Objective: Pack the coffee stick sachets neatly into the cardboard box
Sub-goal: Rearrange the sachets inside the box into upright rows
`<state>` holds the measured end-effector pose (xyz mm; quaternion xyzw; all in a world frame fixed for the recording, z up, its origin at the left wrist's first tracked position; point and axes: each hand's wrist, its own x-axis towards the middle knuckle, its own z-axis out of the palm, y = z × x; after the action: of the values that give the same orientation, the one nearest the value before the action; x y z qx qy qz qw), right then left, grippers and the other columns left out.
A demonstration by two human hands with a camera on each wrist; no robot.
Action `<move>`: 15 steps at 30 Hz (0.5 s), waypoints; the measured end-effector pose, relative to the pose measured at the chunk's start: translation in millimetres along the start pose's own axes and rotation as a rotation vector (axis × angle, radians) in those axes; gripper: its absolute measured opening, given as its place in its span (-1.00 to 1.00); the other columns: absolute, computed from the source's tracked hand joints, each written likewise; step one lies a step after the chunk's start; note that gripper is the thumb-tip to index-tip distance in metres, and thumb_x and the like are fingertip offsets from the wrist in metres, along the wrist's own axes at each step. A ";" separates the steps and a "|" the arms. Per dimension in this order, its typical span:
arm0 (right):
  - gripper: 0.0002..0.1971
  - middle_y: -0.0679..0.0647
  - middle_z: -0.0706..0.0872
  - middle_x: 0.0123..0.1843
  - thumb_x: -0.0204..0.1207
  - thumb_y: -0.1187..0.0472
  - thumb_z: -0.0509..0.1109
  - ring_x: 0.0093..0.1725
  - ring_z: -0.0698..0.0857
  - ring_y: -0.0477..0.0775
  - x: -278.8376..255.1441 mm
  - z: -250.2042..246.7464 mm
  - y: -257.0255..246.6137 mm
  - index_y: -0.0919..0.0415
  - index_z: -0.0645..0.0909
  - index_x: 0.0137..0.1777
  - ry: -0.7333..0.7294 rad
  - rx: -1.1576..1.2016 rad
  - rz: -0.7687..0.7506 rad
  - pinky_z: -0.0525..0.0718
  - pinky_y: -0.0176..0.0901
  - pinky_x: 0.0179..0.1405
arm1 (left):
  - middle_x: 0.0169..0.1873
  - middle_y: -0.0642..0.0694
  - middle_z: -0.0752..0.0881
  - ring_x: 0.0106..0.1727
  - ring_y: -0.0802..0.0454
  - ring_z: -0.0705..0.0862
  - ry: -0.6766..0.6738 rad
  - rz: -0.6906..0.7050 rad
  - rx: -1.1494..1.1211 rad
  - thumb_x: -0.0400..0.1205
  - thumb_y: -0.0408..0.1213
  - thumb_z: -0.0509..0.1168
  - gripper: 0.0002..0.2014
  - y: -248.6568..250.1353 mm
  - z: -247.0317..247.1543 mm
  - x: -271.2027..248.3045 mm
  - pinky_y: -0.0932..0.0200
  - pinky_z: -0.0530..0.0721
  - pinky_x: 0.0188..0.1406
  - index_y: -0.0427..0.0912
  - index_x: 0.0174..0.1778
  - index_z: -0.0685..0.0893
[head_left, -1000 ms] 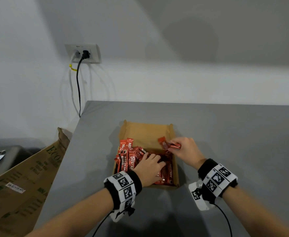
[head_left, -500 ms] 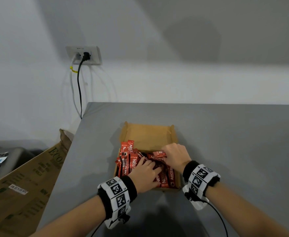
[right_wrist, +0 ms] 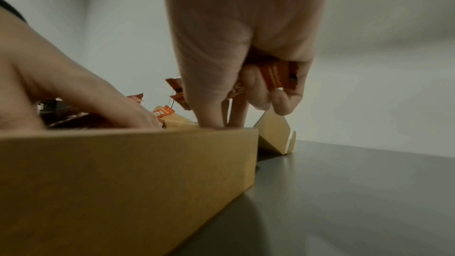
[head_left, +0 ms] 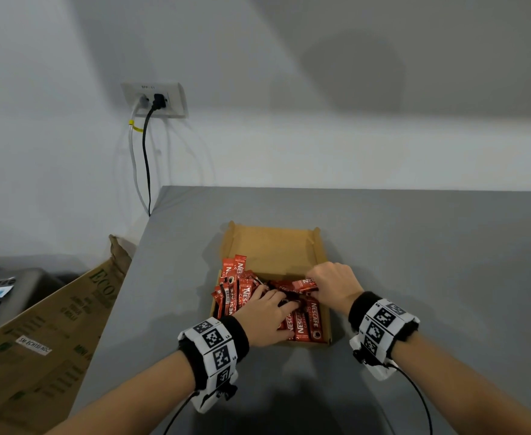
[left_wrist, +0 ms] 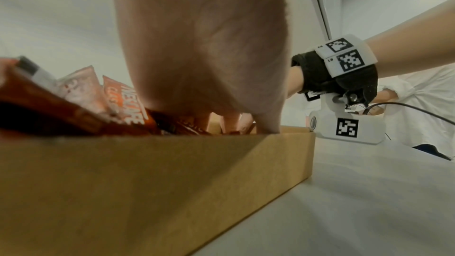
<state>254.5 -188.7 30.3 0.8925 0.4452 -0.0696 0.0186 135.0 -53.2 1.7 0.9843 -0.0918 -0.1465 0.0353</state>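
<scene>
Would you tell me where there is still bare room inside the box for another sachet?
The far part of the cardboard box, beyond the sachets, shows bare floor. The near part is crowded: piled sachets, left hand over them, right hand gripping one.

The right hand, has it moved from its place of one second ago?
Yes. The right hand, gripping a sachet, has come toward the left hand and nearer the person, measured against the cardboard box.

The red sachets in the cardboard box read "NESCAFE". At the frame's lower left, a leaning carton shows green "ECO" and a white sticker, its code too small to read surely.
</scene>
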 end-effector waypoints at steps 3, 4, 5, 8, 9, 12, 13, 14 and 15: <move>-0.88 0.06 0.73 0.04 0.55 0.25 0.26 0.04 0.69 0.16 1.5 2.5 -1.1 0.14 0.63 -0.01 0.024 -0.002 0.023 0.61 -0.06 -0.08 | 0.54 -0.17 0.30 0.58 -0.10 0.21 0.001 0.005 -0.004 0.67 0.09 0.09 -0.39 -0.1 -0.2 0.2 -0.09 -0.13 0.59 -0.06 0.61 0.17; -0.87 0.06 0.73 0.04 0.55 0.26 0.26 0.04 0.69 0.16 1.4 3.5 -2.5 0.15 0.63 0.00 0.028 -0.001 0.029 0.62 -0.05 -0.09 | 0.53 -0.17 0.30 0.58 -0.10 0.21 0.003 0.005 -0.006 0.67 0.09 0.09 -0.39 0.2 -0.2 0.3 -0.09 -0.13 0.59 -0.06 0.61 0.18; -0.86 0.06 0.73 0.03 0.54 0.28 0.25 0.04 0.69 0.17 1.2 4.4 -4.3 0.15 0.63 0.00 0.030 0.002 0.034 0.62 -0.04 -0.09 | 0.54 -0.17 0.30 0.58 -0.10 0.21 0.004 0.005 -0.009 0.67 0.09 0.09 -0.39 0.3 -0.2 0.3 -0.10 -0.13 0.59 -0.06 0.61 0.18; -0.87 0.08 0.72 0.03 0.53 0.29 0.27 0.04 0.68 0.18 1.0 3.0 -5.7 0.18 0.63 -0.01 0.017 0.041 0.035 0.63 -0.04 -0.08 | 0.54 -0.17 0.29 0.59 -0.10 0.19 0.000 0.002 0.000 0.67 0.09 0.09 -0.39 -0.3 -0.8 0.2 -0.10 -0.14 0.60 -0.06 0.61 0.18; -0.89 0.07 0.71 0.04 0.52 0.27 0.31 0.05 0.68 0.16 1.1 0.5 -3.7 0.19 0.63 -0.01 0.009 0.076 0.032 0.62 -0.06 -0.05 | 0.55 -0.17 0.28 0.59 -0.10 0.18 -0.004 0.002 0.003 0.67 0.09 0.09 -0.39 0.1 -0.7 0.5 -0.11 -0.14 0.61 -0.06 0.61 0.17; -0.77 -0.03 0.63 0.07 0.44 0.26 0.42 0.04 0.65 0.01 -0.7 -12.2 4.6 0.16 0.51 0.07 0.046 0.435 0.044 0.62 -0.21 -0.04 | 0.54 -0.19 0.28 0.60 -0.11 0.17 -0.007 -0.001 0.001 0.67 0.10 0.09 -0.39 0.3 0.5 1.2 -0.12 -0.15 0.61 -0.06 0.61 0.16; -0.70 -0.05 0.59 0.08 0.46 0.29 0.40 0.00 0.64 -0.04 -2.1 -17.0 6.3 0.15 0.42 0.13 0.052 0.589 0.056 0.59 -0.29 -0.10 | 0.54 -0.19 0.29 0.59 -0.12 0.17 -0.005 -0.003 -0.004 0.67 0.10 0.09 -0.39 0.3 1.0 1.3 -0.12 -0.15 0.61 -0.06 0.61 0.16; -0.68 -0.04 0.57 0.05 0.51 0.31 0.33 -0.08 0.62 -0.06 -4.0 -21.4 6.3 0.15 0.31 0.18 0.045 0.707 0.063 0.55 -0.35 -0.18 | 0.54 -0.20 0.29 0.59 -0.12 0.18 -0.004 -0.004 -0.007 0.67 0.10 0.10 -0.39 0.2 1.3 1.6 -0.12 -0.15 0.61 -0.06 0.61 0.16; -0.72 -0.02 0.56 -0.02 0.57 0.32 0.24 -0.17 0.59 -0.08 -5.9 -23.7 5.4 0.15 0.23 0.18 0.028 0.782 0.066 0.51 -0.37 -0.26 | 0.53 -0.20 0.29 0.59 -0.13 0.18 -0.006 -0.007 -0.008 0.67 0.09 0.10 -0.38 -0.2 1.3 1.8 -0.13 -0.14 0.61 -0.05 0.61 0.16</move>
<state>257.9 -194.4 54.4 0.8468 0.3564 -0.2214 -0.3268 136.3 -53.5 -0.1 0.9840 -0.0880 -0.1501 0.0383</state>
